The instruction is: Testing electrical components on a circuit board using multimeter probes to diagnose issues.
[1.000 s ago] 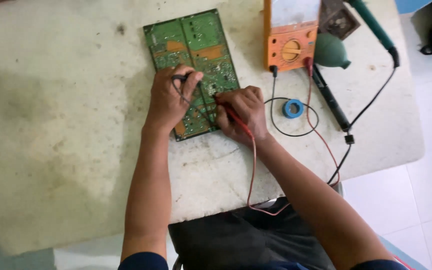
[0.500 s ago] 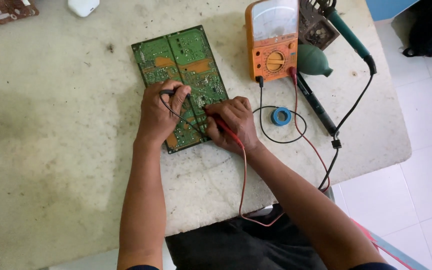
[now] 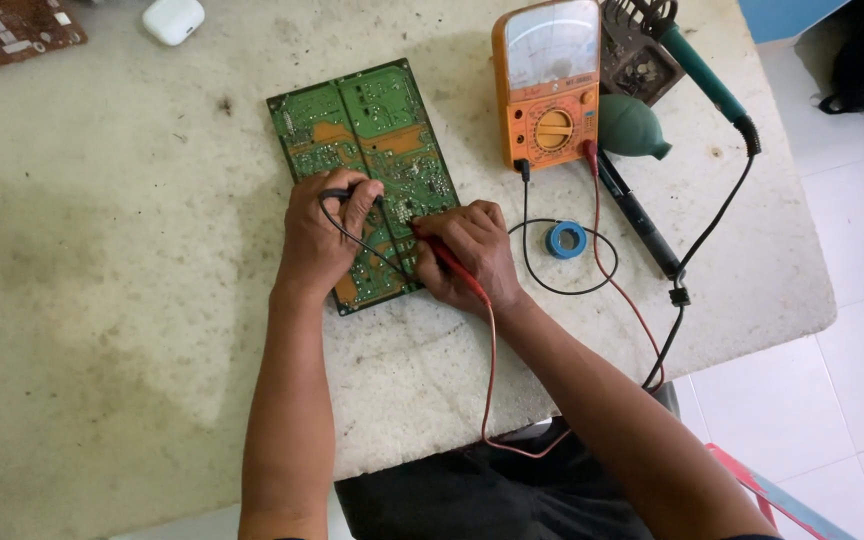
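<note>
Left hand (image 3: 324,235) fingers clamped on black probe (image 3: 337,194), right hand (image 3: 472,255) on red probe (image 3: 449,258) (both over green circuit board (image 3: 362,140)).

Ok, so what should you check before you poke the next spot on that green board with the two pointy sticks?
1. Black probe gripped in left hand: ok.
2. Red probe gripped in right hand: ok.
3. Both leads plugged into the orange meter: ok.
4. Green circuit board lying flat on the table: ok.
5. Probe tips touching the right spots: cannot tell, the hands hide them.
6. Soldering iron kept off the board, in its stand: ok.
</note>
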